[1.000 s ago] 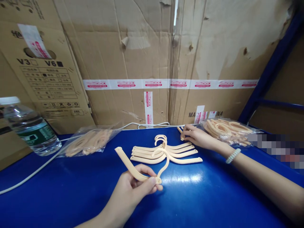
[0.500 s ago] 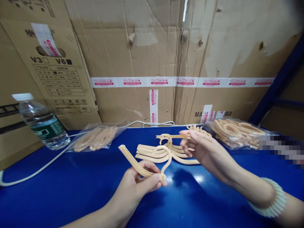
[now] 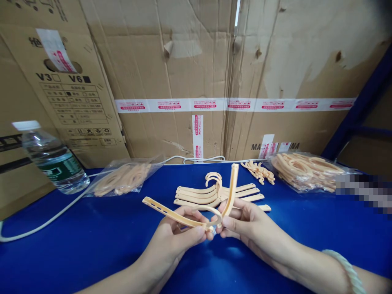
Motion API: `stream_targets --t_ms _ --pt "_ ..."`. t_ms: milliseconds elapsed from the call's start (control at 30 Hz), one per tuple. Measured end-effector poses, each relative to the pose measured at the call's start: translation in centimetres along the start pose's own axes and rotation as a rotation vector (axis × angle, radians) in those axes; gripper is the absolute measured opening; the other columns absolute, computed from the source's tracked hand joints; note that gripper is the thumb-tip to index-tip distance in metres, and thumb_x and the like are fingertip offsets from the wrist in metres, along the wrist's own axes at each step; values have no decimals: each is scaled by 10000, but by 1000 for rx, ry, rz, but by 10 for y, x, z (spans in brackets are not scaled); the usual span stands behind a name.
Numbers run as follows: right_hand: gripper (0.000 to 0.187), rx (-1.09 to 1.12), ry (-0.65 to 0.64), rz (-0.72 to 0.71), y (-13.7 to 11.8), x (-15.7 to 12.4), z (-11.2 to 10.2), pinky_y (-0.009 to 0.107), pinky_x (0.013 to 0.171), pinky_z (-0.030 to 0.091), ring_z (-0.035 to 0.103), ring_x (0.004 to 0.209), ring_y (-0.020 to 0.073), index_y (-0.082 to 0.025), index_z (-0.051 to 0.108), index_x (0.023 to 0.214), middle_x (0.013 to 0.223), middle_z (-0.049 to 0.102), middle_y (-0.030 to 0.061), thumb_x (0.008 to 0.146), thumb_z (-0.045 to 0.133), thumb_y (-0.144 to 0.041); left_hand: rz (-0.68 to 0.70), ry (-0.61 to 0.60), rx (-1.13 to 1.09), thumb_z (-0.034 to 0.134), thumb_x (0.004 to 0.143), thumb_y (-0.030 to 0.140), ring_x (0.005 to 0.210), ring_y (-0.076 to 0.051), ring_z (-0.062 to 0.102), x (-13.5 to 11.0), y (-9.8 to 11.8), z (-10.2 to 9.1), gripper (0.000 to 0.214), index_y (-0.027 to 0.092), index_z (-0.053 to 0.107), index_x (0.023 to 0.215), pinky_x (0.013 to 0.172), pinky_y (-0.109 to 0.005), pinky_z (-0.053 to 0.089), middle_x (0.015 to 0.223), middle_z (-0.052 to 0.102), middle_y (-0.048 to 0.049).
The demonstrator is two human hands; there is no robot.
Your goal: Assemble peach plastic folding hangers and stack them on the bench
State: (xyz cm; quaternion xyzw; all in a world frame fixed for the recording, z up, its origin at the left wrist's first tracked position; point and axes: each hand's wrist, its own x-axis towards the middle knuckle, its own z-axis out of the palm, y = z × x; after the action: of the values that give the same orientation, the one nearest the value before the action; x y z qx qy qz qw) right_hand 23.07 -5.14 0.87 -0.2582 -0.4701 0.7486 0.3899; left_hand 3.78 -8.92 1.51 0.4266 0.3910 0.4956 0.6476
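Note:
Between thumb and fingers, my left hand [image 3: 186, 230] pinches a beige plastic hanger arm [image 3: 168, 211] together with a curved hanger hook [image 3: 216, 212]. The arm slants up to the left, and slots show along it. My right hand [image 3: 241, 220] is closed on a second beige hanger arm [image 3: 232, 188], which points upward with its lower end by the hook. Whether the two pieces touch is hidden by my fingers. Just behind my hands lie several put-together beige hangers [image 3: 196, 196], stacked with their hooks toward the back.
Loose small hooks [image 3: 260, 171] lie at the back right, beside a clear bag of hanger parts [image 3: 306, 169]. Another bagged bundle [image 3: 122, 177] is at left, near a water bottle [image 3: 55, 159] and a white cable [image 3: 45, 232]. Cardboard [image 3: 171, 130] walls the blue table [image 3: 107, 253].
My right hand has come down and left with its hanger arm, turning it from level to upright beside the left hand's pieces. The left-hand hook has tilted over.

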Motion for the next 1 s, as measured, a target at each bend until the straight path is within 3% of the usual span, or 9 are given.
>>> stream_targets --t_ms 167,533,767,1000 --pt "340 -80 32 -25 8 -1 -2 270 790 550 701 804 160 -142 638 931 834 729 39 723 857 -299 6 -23 -25 837 687 176 762 -145 681 0 -1 0 220 171 645 795 770 -238 502 786 725 -13" --pt "339 -120 -23 -79 6 0 3 234 708 535 694 720 131 -169 616 887 751 736 8 687 872 -268 -13 -63 -60 857 657 175 700 -146 695 2 -6 -2 271 166 607 761 714 -240 509 728 744 -27" --pt "295 -199 -45 -93 0 -2 6 273 722 541 696 699 147 -185 617 842 730 725 3 720 846 -326 -37 -43 45 852 660 184 716 -163 719 -1 -6 -3 269 168 604 763 736 -261 527 761 758 -22" --pt "355 -197 -49 -80 -3 -1 3 244 690 546 689 682 136 -176 622 873 729 723 -1 659 883 -285 12 -25 117 840 668 202 696 -150 712 -4 -3 3 247 174 624 784 712 -245 528 761 749 2"
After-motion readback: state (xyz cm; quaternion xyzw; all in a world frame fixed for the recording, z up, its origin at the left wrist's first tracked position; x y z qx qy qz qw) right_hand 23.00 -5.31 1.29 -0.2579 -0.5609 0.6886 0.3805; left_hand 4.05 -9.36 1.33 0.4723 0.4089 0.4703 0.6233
